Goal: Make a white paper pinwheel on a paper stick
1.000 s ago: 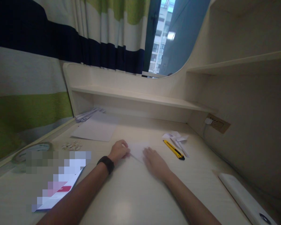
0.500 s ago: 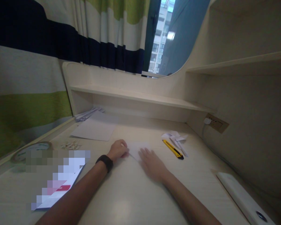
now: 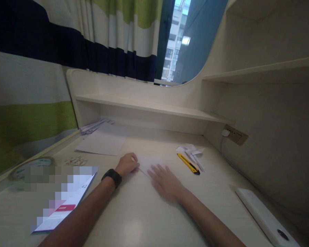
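A small white folded sheet of paper [image 3: 150, 162] lies on the pale desk [image 3: 134, 212] in front of me. My left hand [image 3: 126, 164], with a black watch on the wrist, is curled and pins the paper's left edge. My right hand [image 3: 164, 181] lies flat with fingers spread on the paper's near right part, slightly blurred. Right of it lie a yellow utility knife [image 3: 188, 163] and some folded white paper pieces [image 3: 191, 151].
A larger white sheet [image 3: 103, 142] and a stack of papers [image 3: 94, 126] lie at the back left under a low shelf [image 3: 149, 107]. A booklet [image 3: 64, 202] sits near left, small pale bits [image 3: 76, 160] beside it. A white device [image 3: 265, 216] lies near right; a wall socket [image 3: 233, 135] is right.
My right hand has slid toward me and to the left over the paper. The left hand has stayed on the paper's edge. The view shifted slightly.
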### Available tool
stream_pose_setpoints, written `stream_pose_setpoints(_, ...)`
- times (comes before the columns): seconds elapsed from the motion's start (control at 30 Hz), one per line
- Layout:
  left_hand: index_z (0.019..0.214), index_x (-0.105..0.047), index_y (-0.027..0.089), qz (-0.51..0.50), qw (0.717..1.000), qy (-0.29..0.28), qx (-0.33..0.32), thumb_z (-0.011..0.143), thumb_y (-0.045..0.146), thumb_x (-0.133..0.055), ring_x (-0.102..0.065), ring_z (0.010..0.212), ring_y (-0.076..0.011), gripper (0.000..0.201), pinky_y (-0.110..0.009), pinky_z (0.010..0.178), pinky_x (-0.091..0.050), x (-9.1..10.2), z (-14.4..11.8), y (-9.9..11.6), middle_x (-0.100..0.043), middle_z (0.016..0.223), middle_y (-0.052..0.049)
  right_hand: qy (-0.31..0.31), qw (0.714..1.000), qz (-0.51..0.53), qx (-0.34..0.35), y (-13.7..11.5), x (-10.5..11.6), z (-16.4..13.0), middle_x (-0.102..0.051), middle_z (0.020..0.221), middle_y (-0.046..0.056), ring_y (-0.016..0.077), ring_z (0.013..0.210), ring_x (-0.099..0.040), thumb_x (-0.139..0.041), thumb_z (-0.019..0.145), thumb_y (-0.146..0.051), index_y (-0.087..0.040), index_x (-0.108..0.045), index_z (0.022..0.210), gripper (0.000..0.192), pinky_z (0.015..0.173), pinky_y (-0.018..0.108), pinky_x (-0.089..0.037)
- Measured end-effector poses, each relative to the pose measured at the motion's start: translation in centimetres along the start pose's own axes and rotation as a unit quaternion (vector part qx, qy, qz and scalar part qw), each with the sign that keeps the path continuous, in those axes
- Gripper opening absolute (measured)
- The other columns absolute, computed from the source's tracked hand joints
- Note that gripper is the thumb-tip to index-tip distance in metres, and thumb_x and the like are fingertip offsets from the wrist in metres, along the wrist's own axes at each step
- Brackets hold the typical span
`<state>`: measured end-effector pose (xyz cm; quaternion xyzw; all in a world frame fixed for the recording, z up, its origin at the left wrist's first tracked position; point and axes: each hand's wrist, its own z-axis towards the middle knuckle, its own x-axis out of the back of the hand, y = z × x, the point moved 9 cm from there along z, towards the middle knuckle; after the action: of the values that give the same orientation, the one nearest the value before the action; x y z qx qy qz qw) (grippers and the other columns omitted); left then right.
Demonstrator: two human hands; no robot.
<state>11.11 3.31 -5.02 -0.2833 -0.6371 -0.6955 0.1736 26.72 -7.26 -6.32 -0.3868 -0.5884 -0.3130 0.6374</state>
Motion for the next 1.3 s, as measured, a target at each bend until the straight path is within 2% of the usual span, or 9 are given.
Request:
stream_pose_setpoints(0.13,0.096,-0.059,0.014,0.104,0.990,0.028,-0.087,0.076,0.019,-0.063,-0.068,0.084,-0.0270,0.021,-0.040,0.080,-0.050,0.4,-2.1,3.0,-0.071,0.081,-0.013,-0.002,1.000,-0.004,-0.002,-0.2,0.1,0.0,-0.019,0.155,0.003,0.0275,0.142,-0.013,-0.018,0.098,-0.044,-0.031,-0.021,0.147,0.051,0.112,0.056,-0.011)
stream_pose_setpoints(0.2,0.097,-0.062,0.013,0.140,0.980,0.028,-0.136,0.083,0.016,-0.053,-0.061,0.105,-0.0292,0.017,-0.045,0.094,-0.043,-0.9,-4.1,4.6,-0.068,0.104,-0.018,0.005,1.000,-0.006,0.000,-0.4,0.2,0.0,-0.020,0.155,0.003,0.0268,0.142,-0.013,-0.018,0.098,-0.042,-0.030,-0.021,0.148,0.051,0.112,0.055,-0.011)
stream_pose_setpoints(0.27,0.095,-0.064,0.014,0.167,0.966,-0.002,-0.199,0.084,0.012,-0.049,-0.058,0.112,-0.0264,0.018,-0.040,0.100,-0.039,-3.3,-6.3,5.9,-0.066,0.111,-0.015,0.009,1.000,-0.009,-0.001,-0.4,0.1,0.0,-0.020,0.155,0.003,0.0267,0.143,-0.012,-0.019,0.098,-0.041,-0.029,-0.021,0.148,0.051,0.113,0.055,-0.010)
stream_pose_setpoints(0.33,0.105,-0.062,0.011,0.252,0.900,-0.023,-0.354,0.087,0.011,-0.042,-0.055,0.116,-0.0266,0.027,-0.042,0.103,-0.037,-6.1,-9.2,7.9,-0.064,0.116,-0.016,0.008,1.000,-0.012,-0.005,-0.3,-0.1,0.0,-0.020,0.155,0.004,0.0270,0.143,-0.011,-0.022,0.098,-0.040,-0.027,-0.022,0.148,0.051,0.113,0.055,-0.010)
stream_pose_setpoints(0.43,0.116,-0.057,0.007,0.306,0.854,0.015,-0.420,0.092,0.014,-0.035,-0.053,0.119,-0.0275,0.033,-0.046,0.104,-0.037,-7.6,-11.0,7.9,-0.061,0.121,-0.018,0.008,1.000,-0.013,-0.006,-0.3,-0.2,0.1,-0.019,0.155,0.005,0.0274,0.143,-0.011,-0.026,0.097,-0.039,-0.025,-0.022,0.147,0.052,0.112,0.055,-0.011)
stream_pose_setpoints(0.53,0.120,-0.054,0.000,0.344,0.848,0.038,-0.402,0.093,0.018,-0.033,-0.052,0.120,-0.0300,0.038,-0.049,0.104,-0.036,-7.9,-11.0,6.7,-0.058,0.123,-0.024,0.015,1.000,-0.013,-0.004,-0.4,0.0,0.0,-0.020,0.155,0.005,0.0268,0.143,-0.012,-0.025,0.097,-0.037,-0.025,-0.023,0.147,0.052,0.112,0.055,-0.012)
stream_pose_setpoints(0.67,0.125,-0.049,-0.008,0.380,0.859,0.063,-0.339,0.092,0.027,-0.037,-0.046,0.125,-0.0369,0.049,-0.053,0.103,-0.035,-7.4,-10.7,5.5,-0.052,0.128,-0.031,0.023,1.000,-0.014,-0.001,-0.5,0.2,-0.2,-0.021,0.154,0.005,0.0258,0.143,-0.012,-0.024,0.097,-0.036,-0.024,-0.024,0.147,0.051,0.113,0.054,-0.012)
stream_pose_setpoints(1.13,0.124,-0.053,-0.002,0.408,0.849,0.045,-0.334,0.091,0.039,-0.041,-0.048,0.120,-0.0389,0.053,-0.055,0.101,-0.036,-6.6,-10.7,5.0,-0.055,0.123,-0.028,0.022,1.000,0.001,0.006,-0.4,0.1,-0.3,-0.020,0.155,0.000,0.0243,0.143,-0.009,-0.020,0.099,-0.039,-0.032,-0.024,0.146,0.048,0.113,0.054,-0.009)
stream_pose_setpoints(1.3,0.126,-0.052,0.002,0.413,0.843,0.022,-0.344,0.091,0.042,-0.040,-0.047,0.121,-0.0392,0.054,-0.053,0.101,-0.037,-6.4,-10.6,4.4,-0.054,0.126,-0.026,0.002,1.000,-0.018,-0.015,1.4,0.1,-0.6,-0.019,0.155,0.003,0.0232,0.142,-0.015,-0.019,0.098,-0.037,-0.026,-0.021,0.148,0.051,0.113,0.053,-0.011)
